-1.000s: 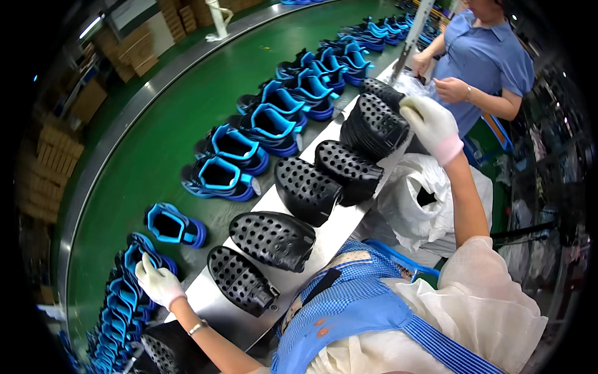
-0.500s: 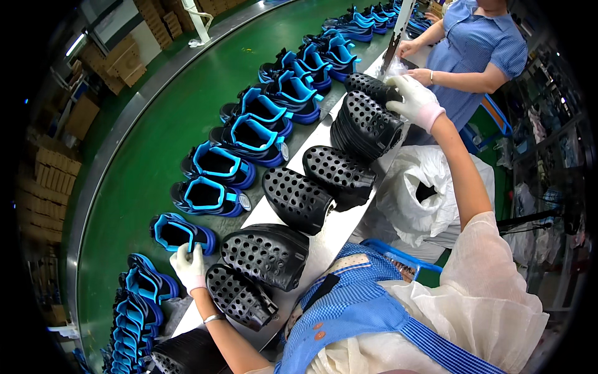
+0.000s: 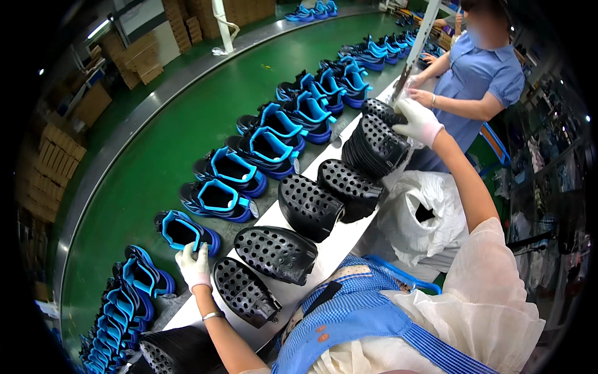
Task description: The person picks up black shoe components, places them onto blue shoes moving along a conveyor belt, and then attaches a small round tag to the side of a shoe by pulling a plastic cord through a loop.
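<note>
Green conveyor belt (image 3: 187, 131), white side shelf (image 3: 330, 249), stacked cardboard boxes (image 3: 134, 59)

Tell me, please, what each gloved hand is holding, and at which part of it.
The right hand rests on the top of a stack of black perforated pieces. The left hand touches a blue shoe at its heel edge; a firm grasp cannot be told.

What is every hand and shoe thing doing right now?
Left hand: gloved, touching a blue shoe.
Right hand: gloved, resting on the far stack.
Blue shoe: upright on the green belt.
Far stack: black soles leaning on edge.
Near soles: lying in overlapping piles on the ledge.
White bag: open.
</note>
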The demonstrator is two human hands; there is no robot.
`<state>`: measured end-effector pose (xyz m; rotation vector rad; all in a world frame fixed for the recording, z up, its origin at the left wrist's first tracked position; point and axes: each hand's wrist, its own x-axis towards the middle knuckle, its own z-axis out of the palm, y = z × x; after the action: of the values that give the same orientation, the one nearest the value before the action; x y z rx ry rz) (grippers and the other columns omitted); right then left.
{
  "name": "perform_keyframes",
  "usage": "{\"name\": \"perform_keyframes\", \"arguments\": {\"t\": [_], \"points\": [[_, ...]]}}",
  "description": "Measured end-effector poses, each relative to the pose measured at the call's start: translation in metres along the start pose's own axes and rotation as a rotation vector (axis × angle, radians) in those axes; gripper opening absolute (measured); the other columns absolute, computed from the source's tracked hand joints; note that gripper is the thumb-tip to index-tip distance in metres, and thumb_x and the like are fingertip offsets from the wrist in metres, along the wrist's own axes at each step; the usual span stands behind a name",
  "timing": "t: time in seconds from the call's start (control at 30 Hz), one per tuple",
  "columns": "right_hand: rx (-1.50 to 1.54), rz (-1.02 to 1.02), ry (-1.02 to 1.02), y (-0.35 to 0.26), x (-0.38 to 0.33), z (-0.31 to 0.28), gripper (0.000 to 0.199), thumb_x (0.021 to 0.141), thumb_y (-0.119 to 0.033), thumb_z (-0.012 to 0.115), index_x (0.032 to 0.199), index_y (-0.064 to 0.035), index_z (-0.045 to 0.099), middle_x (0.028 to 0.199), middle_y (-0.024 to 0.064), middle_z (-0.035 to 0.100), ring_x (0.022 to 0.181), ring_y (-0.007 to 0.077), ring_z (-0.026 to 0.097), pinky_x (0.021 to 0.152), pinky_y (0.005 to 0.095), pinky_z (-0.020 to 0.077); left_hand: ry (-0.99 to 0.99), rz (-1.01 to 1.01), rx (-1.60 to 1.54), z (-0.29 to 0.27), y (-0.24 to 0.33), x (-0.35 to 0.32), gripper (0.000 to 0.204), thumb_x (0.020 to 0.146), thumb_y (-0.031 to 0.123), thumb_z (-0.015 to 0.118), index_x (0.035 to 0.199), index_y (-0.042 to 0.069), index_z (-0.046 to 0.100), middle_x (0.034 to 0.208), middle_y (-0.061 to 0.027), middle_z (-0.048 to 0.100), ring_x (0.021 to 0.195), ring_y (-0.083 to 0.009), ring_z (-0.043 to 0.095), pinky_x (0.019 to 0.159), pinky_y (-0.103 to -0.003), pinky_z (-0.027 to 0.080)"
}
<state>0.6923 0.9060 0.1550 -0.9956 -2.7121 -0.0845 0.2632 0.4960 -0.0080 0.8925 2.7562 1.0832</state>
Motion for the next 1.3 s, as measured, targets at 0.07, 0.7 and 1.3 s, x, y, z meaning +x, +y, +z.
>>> {"name": "perform_keyframes", "arguments": {"t": [0.07,0.7,1.3], "points": [[-0.012,0.078,-0.057,-0.002,-0.002,-0.019,0.037,0.069,-0.025,0.072,0.090,-0.0032,0.053,0.088,0.0156,0.055,0.088,0.0314,0.056,0.078,0.0378,0.0445,-0.007,-0.022,-0.021,0.002,0.005,0.000,0.028,0.075,0.025,0.074,0.096,0.007,0.066,0.091,-0.0118,0.051,0.075,-0.0219,0.055,0.072,-0.033,0.046],[0.696,-0.887,-0.182,-0.358,0.037,-0.017,0.037,0.073,-0.025,0.073,0.099,-0.0061,0.054,0.091,0.0107,0.055,0.088,0.0294,0.056,0.075,0.0365,0.0478,-0.524,0.065,-1.748,-0.066,0.097,-0.049,0.090,0.082,0.048,0.067,0.144,0.001,0.022,0.135,-0.0144,0.044,0.123,-0.0249,0.047,0.104,-0.038,0.039],[0.439,-0.721,-0.354,-0.402,0.077,0.028,0.034,0.079,-0.034,0.063,0.069,-0.0024,0.058,0.060,0.0161,0.057,0.056,0.0324,0.059,0.053,0.0395,0.0473,-0.157,-0.165,-1.011,-0.041,0.042,-0.044,0.035,0.084,0.030,0.067,0.105,0.002,0.060,0.103,-0.0104,0.059,0.084,-0.0198,0.062,0.075,-0.032,0.052]]}}
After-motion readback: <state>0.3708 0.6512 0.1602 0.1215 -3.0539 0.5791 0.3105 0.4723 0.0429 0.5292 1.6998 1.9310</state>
